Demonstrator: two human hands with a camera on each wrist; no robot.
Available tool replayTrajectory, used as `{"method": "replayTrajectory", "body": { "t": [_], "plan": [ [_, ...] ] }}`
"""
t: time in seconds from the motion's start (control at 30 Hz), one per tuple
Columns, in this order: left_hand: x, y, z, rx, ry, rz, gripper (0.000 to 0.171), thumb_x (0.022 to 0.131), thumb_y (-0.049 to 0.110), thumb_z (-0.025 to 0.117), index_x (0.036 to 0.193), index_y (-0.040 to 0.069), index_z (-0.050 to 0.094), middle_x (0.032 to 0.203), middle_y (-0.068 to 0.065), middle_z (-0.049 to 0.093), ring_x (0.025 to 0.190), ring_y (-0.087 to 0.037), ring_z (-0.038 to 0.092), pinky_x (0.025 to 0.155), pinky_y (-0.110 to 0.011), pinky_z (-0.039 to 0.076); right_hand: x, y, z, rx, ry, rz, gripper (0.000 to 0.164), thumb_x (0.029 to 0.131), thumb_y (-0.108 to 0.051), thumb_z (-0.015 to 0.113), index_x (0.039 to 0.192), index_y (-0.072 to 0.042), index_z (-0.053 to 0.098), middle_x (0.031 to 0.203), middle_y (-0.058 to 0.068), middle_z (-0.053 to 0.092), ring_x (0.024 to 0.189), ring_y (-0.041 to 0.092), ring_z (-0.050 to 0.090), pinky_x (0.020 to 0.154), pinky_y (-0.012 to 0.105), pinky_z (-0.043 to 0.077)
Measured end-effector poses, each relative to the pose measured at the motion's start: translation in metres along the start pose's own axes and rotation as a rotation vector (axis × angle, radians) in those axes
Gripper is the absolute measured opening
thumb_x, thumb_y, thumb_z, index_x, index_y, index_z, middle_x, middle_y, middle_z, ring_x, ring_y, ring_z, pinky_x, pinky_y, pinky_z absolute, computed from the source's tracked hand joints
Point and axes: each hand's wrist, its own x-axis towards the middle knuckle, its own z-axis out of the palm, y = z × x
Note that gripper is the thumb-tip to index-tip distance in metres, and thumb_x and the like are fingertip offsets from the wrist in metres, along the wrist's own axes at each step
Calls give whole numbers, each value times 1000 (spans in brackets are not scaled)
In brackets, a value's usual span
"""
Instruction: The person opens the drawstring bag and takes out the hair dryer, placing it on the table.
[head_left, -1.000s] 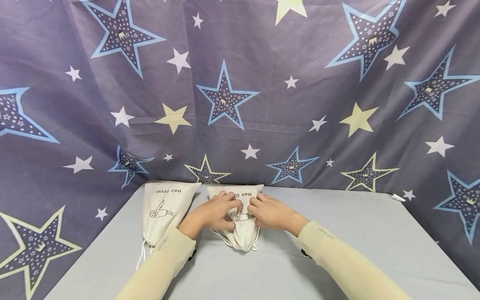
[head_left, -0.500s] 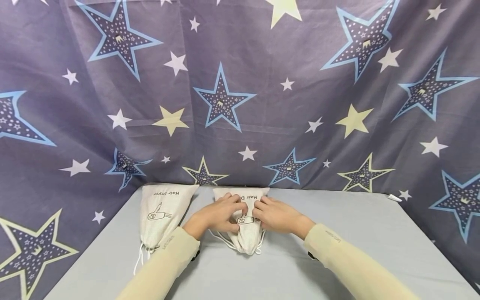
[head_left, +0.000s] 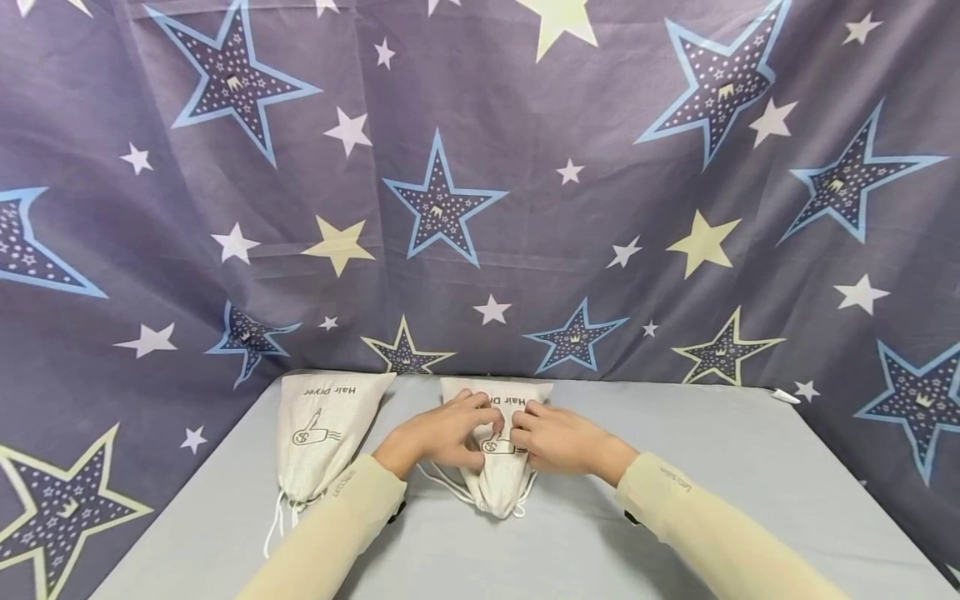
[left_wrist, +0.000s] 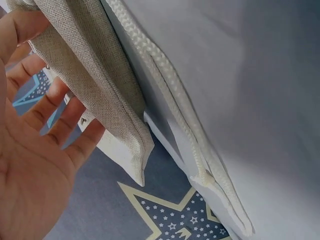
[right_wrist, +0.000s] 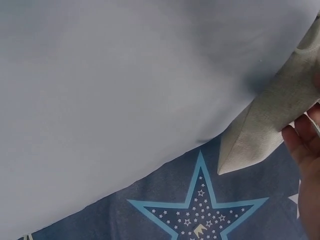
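Together, two hands are holding one cloth bag

On the grey desk [head_left: 675,492], near the star-printed curtain [head_left: 525,125], a pale cloth bag [head_left: 498,467] is lying between the left hand [head_left: 448,429] and the right hand [head_left: 566,440]. Both hands are curling round its sides, gripping the cloth. The left wrist view is showing what the head view is not: the coarse weave of the bag's side, a seam, and a white cord [left_wrist: 130,27] trailing alongside. The right wrist view is catching the bag's far corner against the curtain.

The bag's long axis is running away from the person, its wide end facing the curtain, its gathered narrow end pointing back; its lettering is appearing upside down in the head view. A second bag [head_left: 330,408] is lying to the left, pointing much the same way.

The left hand is covering some lettering, the right hand part of the dryer drawing [head_left: 497,447]. The right wrist frame is cutting off most of the right hand; its thumb is perhaps touching the cloth.
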Motion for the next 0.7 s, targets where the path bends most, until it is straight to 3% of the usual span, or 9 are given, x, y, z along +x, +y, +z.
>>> {"method": "replayTrajectory", "body": {
  "t": [0.33,0.7],
  "plan": [
    [9,7,-3,-28,-1,49,41,72,28,74,110,23,61,106,1,54,100,-17,45,83,-32,43,-9,2,-2,29,11,7,14,84,-22,72,96,-19,65,98,-4,56,93,18,51,80,32,50],
    [23,12,3,-21,-17,51,40,74,30,75,110,25,61,108,3,55,101,-15,45,85,-30,43,-22,7,-1,87,36,38,14,80,-18,73,90,-20,64,98,-4,56,92,17,50,80,31,48]
  ]
}}
